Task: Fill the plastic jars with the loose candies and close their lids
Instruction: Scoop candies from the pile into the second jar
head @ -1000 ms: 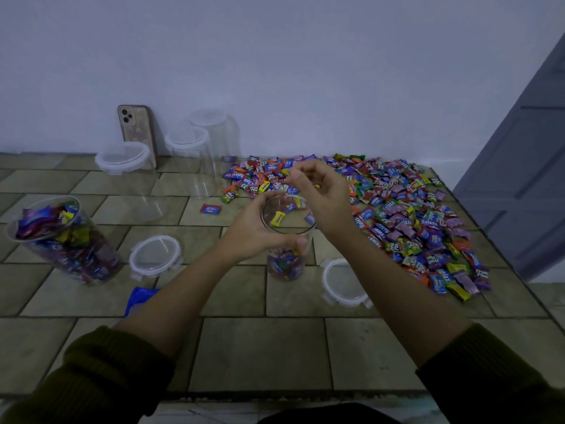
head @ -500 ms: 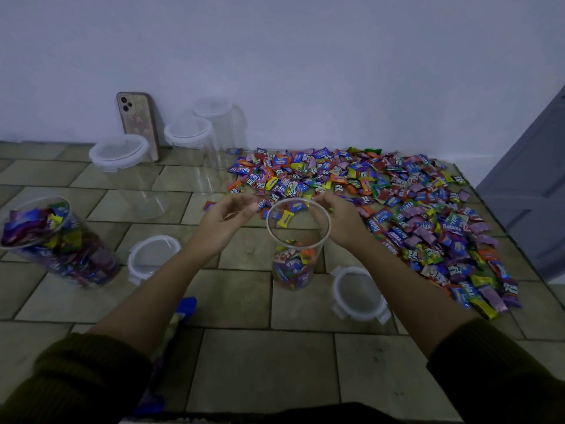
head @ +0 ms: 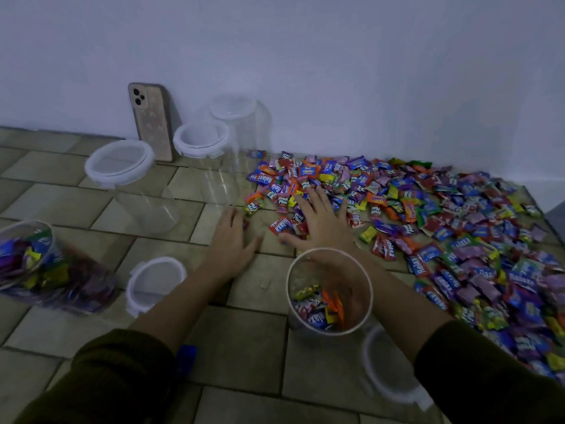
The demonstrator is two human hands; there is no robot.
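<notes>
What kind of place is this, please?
Probably a room in a home: a beige tiled surface meets a plain white wall, and a pink-cased smartphone leans on it.

A phone (head: pixel 152 120) in a patterned case leans upright against the white wall (head: pixel 305 56) on the tiled floor (head: pixel 244 347).

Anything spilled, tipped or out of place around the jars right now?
Nothing looks spilled or tipped. The full jar at far left has no lid on; a loose lid lies beside it. A phone leans against the wall by the lidded empty jars.
</notes>
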